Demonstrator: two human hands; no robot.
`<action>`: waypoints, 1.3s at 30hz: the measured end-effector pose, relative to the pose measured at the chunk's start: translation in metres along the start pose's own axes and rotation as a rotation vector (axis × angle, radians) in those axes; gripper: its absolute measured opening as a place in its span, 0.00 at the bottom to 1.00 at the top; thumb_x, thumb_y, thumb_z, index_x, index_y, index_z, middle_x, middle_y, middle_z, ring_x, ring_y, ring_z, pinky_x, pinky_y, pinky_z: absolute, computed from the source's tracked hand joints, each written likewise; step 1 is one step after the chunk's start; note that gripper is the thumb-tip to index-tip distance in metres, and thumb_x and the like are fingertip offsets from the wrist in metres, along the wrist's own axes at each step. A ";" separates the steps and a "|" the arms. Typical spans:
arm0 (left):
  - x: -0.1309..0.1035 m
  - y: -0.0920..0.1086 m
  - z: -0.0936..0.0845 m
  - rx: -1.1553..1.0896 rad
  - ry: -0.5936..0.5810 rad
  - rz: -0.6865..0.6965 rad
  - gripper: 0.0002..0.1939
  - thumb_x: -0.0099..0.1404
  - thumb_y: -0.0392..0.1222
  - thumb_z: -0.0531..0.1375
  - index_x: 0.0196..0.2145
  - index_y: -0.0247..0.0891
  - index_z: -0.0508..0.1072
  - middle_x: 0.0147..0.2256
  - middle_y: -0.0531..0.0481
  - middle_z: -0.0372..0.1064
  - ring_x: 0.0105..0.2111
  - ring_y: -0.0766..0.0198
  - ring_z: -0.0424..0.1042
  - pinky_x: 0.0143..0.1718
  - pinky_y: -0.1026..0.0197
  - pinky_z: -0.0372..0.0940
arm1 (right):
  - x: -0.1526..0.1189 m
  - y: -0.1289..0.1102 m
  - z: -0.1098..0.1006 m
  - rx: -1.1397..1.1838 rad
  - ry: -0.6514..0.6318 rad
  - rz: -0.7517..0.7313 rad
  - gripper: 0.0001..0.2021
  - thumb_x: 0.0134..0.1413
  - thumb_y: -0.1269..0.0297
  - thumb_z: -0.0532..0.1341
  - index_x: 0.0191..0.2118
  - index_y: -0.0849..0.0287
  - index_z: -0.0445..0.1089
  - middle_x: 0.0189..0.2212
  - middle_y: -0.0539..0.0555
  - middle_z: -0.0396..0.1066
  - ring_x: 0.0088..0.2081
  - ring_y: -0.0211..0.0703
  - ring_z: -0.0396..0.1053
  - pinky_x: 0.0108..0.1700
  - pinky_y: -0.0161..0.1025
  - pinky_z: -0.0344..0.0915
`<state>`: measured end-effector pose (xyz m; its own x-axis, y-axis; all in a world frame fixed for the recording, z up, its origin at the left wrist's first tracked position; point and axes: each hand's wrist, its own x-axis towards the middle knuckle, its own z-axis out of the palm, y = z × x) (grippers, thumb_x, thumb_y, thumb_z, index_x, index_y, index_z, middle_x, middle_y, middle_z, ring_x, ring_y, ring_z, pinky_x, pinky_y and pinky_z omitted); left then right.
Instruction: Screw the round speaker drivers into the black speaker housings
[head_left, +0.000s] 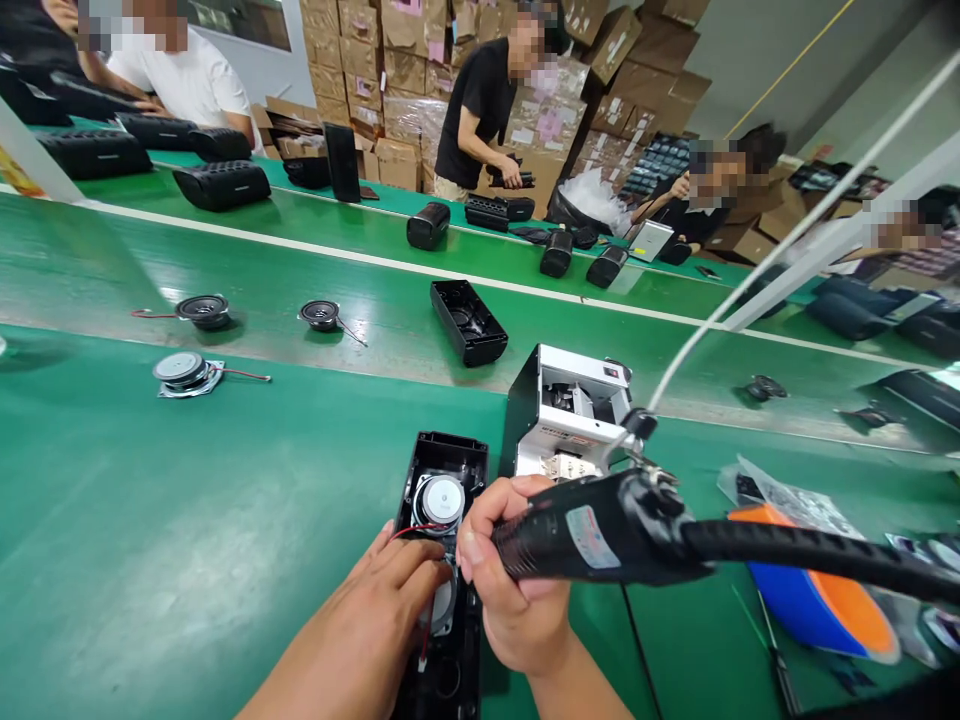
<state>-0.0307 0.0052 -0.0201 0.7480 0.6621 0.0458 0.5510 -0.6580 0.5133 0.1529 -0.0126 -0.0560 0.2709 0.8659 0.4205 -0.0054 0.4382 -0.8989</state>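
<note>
One right hand [510,590], fingers closed around the black body of a power screwdriver [592,540]; thick cable running off to the right, tip hidden by the hand. One left hand [371,605], fingers bent over the lower part of an open black case [452,455]; whether they pinch anything, cannot tell. The case lies on the green bench [187,520], directly in front of the person, its long side running away from them. Inside it, two round speakers: the upper speaker [440,498] in plain sight with a red wire below it, the lower speaker [445,608] partly covered by the left hand. Just beyond the right hand, one white-and-black machine [577,400] with a switch on top. To the left, one loose speaker [184,372] on the bench, its wire stretched out to the right. Farther off, a second open case [469,320], tilted in view. At right, one clear plastic bag [799,505] beside an orange-and-blue item [832,590].
</note>
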 end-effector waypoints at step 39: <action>-0.011 -0.010 0.014 -0.042 0.203 0.000 0.27 0.69 0.27 0.56 0.56 0.52 0.79 0.62 0.52 0.83 0.61 0.53 0.84 0.57 0.51 0.84 | 0.043 -0.073 -0.048 -0.154 0.394 -0.279 0.27 0.74 0.68 0.70 0.70 0.50 0.63 0.27 0.41 0.70 0.21 0.39 0.66 0.26 0.37 0.71</action>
<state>-0.0391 -0.0006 -0.0375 0.6561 0.7233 0.2153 0.5318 -0.6455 0.5483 0.2108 -0.0186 0.0218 0.5843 0.5511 0.5958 0.2533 0.5736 -0.7790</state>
